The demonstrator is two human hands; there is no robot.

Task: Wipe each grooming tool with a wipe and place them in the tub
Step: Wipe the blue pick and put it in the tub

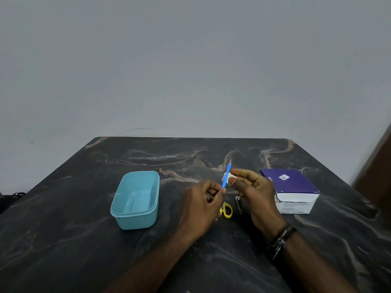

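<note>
My left hand [203,199] pinches the lower end of a thin blue grooming tool [225,179], which points up and away over the table. A small white wipe [229,178] is pressed against the tool's upper part, held between the thumb and fingers of my right hand [251,187]. Left of the hands stands an empty light-blue tub [135,199]. Yellow-handled scissors [226,210] lie on the table under my left hand, partly hidden. A metal nail clipper [238,205] lies beside them, below my right hand.
A purple and white box of alcohol swabs [293,190] sits to the right of my right hand. The dark marbled table [84,240] stands against a plain grey wall. My right wrist wears a dark bracelet [281,240].
</note>
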